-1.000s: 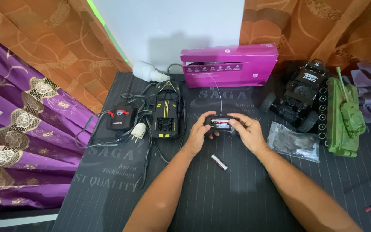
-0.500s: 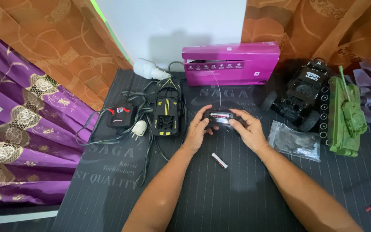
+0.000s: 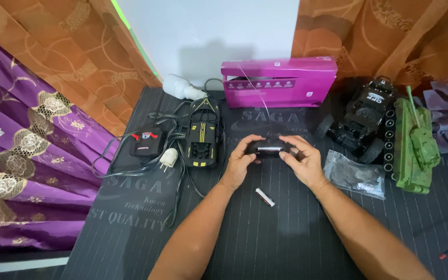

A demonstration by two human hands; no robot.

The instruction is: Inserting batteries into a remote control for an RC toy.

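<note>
Both grips were clamped on a small black remote controller point(image 3: 268, 148), my left hand point(image 3: 242, 162) at its left end and my right hand point(image 3: 303, 161) at its right, holding it just above the dark striped surface point(image 3: 286, 238). Near it, toward me, lay a small battery point(image 3: 265, 197). Left of my hands sat a black and yellow toy car point(image 3: 202, 136) amid cables, with a white plug point(image 3: 168, 158) and a black charger point(image 3: 145, 143). Behind stood a magenta box point(image 3: 278, 82). To the right were a clear plastic bag point(image 3: 353, 173), a black toy truck point(image 3: 361, 116) and a green toy tank point(image 3: 415, 145).
</note>
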